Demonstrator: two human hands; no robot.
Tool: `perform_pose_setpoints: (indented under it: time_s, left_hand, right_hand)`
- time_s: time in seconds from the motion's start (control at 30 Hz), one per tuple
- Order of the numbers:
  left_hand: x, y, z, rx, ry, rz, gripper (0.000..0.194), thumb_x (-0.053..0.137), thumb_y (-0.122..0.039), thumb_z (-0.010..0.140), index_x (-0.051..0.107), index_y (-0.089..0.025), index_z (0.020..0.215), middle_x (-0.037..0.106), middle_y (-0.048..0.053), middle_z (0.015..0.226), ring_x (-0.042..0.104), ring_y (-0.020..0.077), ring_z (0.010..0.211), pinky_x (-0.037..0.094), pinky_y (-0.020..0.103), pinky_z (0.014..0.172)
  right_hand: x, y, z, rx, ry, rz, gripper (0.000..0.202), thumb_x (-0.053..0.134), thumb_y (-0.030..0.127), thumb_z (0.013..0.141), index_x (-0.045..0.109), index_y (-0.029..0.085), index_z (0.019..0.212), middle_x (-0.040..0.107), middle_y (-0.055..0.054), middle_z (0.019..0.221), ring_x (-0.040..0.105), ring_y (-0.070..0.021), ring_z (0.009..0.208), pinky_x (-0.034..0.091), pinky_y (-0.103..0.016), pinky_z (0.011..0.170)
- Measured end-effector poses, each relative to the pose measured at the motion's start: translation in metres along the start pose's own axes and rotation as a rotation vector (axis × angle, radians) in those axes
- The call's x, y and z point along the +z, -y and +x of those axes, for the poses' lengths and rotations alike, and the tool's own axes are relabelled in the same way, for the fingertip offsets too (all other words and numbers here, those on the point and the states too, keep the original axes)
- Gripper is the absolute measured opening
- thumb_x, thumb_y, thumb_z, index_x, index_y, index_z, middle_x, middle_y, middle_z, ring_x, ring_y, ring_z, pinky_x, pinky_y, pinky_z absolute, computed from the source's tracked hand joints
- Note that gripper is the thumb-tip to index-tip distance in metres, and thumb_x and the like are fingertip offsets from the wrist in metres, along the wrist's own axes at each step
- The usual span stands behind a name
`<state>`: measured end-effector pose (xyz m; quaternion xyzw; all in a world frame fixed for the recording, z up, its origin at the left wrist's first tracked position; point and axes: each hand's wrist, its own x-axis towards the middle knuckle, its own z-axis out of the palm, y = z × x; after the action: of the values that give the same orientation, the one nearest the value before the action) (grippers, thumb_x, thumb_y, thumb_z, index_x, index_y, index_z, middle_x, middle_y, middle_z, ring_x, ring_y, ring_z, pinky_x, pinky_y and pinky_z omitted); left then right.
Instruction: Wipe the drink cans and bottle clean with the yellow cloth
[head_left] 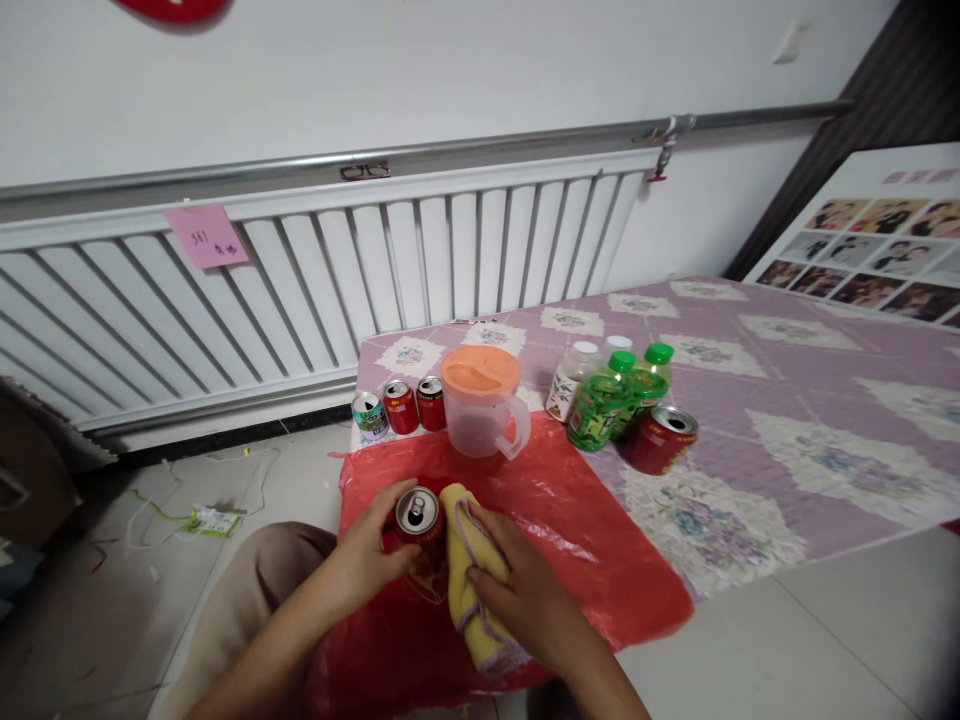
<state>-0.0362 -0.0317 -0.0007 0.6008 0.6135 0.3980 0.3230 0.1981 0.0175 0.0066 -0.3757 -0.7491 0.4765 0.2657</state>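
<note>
Leftmost, loose wires and a small green-and-white packet (214,521) lie on the pale floor tiles (176,575), below a white radiator (289,290) with a pink note (206,237) stuck on its front. Next comes the person's knee in beige trousers (289,550), beside the near corner of the table. The left hand (365,552) wraps its fingers and thumb around the side of a red can (417,512), which stands upright over the red plastic sheet (592,550), its top opened and the pull tab showing. Behind it, in a row at the back edge of the sheet, are a teal can (370,418), a small red can (400,410) and a darker red can (430,406), all upright. Just right of the held can, the right hand (521,585) grasps a folded yellow cloth (469,560) with purple edging; whether the cloth touches the can I cannot tell. Beyond the hands stands a translucent pitcher (474,432) with an orange lid (480,370), its handle toward the right. Farther right cluster white-capped bottles (564,395) and green-capped bottles (596,408), and near them a larger red can (660,440) with an opened top stands on the purple floral tablecloth (727,410). At far right leans a board of photographs (885,235).
</note>
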Motion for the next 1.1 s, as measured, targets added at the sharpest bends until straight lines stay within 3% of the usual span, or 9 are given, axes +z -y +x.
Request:
perform_pose_setpoints:
  time_s: [0.13, 0.3, 0.5, 0.67, 0.8, 0.9, 1.1]
  left_hand:
    - [0.009, -0.001, 0.005, 0.033, -0.106, 0.105, 0.068, 0.076, -0.017, 0.067, 0.049, -0.022, 0.129, 0.055, 0.011, 0.130, 0.053, 0.0298, 0.122, 0.042, 0.050, 0.105]
    - [0.011, -0.008, 0.010, 0.082, -0.150, 0.218, 0.067, 0.081, -0.020, 0.062, 0.054, -0.024, 0.123, 0.057, 0.009, 0.121, 0.055, 0.0303, 0.116, 0.044, 0.051, 0.102]
    - [0.017, -0.011, 0.013, 0.030, -0.200, 0.191, 0.064, 0.082, -0.017, 0.055, 0.054, -0.021, 0.112, 0.060, 0.008, 0.119, 0.058, 0.0313, 0.114, 0.045, 0.051, 0.100]
    - [0.019, -0.016, 0.010, -0.106, -0.121, 0.151, 0.074, 0.078, -0.019, 0.061, 0.045, -0.024, 0.126, 0.062, 0.007, 0.125, 0.059, 0.0309, 0.117, 0.046, 0.049, 0.102]
    - [0.008, -0.017, 0.004, -0.033, 0.005, 0.117, 0.087, 0.067, -0.012, 0.067, 0.029, -0.021, 0.144, 0.040, 0.012, 0.150, 0.040, 0.0297, 0.138, 0.032, 0.049, 0.115]
    - [0.001, -0.013, 0.002, 0.024, 0.088, 0.076, 0.084, 0.061, -0.008, 0.071, 0.028, -0.023, 0.146, 0.037, 0.010, 0.152, 0.037, 0.0276, 0.140, 0.029, 0.048, 0.117]
    - [0.007, 0.003, 0.004, 0.051, -0.040, 0.042, 0.075, 0.068, -0.010, 0.068, 0.042, -0.024, 0.138, 0.049, 0.011, 0.142, 0.046, 0.0293, 0.132, 0.035, 0.050, 0.113]
  right_hand:
    - [0.002, -0.003, -0.001, -0.050, -0.045, 0.012, 0.064, 0.053, 0.013, 0.077, 0.044, 0.027, 0.140, 0.049, -0.006, 0.141, 0.047, -0.0227, 0.129, 0.038, -0.042, 0.108]
    - [0.005, -0.005, -0.003, -0.113, -0.114, 0.038, 0.062, 0.054, 0.017, 0.081, 0.041, 0.030, 0.141, 0.044, -0.005, 0.145, 0.043, -0.0220, 0.133, 0.035, -0.042, 0.111]
    - [0.012, -0.013, 0.004, -0.082, -0.076, -0.007, 0.064, 0.054, 0.015, 0.077, 0.044, 0.027, 0.139, 0.048, -0.007, 0.141, 0.046, -0.0236, 0.130, 0.036, -0.044, 0.110]
    - [0.016, -0.017, 0.008, -0.039, -0.049, -0.025, 0.066, 0.055, 0.016, 0.076, 0.044, 0.025, 0.141, 0.050, -0.009, 0.139, 0.046, -0.0253, 0.130, 0.036, -0.046, 0.109]
    - [0.015, -0.013, 0.008, -0.019, -0.044, -0.022, 0.066, 0.055, 0.016, 0.077, 0.043, 0.022, 0.141, 0.050, -0.010, 0.139, 0.046, -0.0246, 0.130, 0.036, -0.045, 0.110]
    - [0.014, -0.009, 0.007, -0.032, -0.059, -0.008, 0.064, 0.055, 0.016, 0.078, 0.044, 0.025, 0.140, 0.050, -0.008, 0.139, 0.047, -0.0242, 0.129, 0.037, -0.045, 0.109]
    - [0.011, -0.004, 0.005, -0.137, -0.152, 0.033, 0.062, 0.055, 0.018, 0.080, 0.043, 0.029, 0.139, 0.046, -0.006, 0.143, 0.045, -0.0235, 0.131, 0.037, -0.044, 0.110]
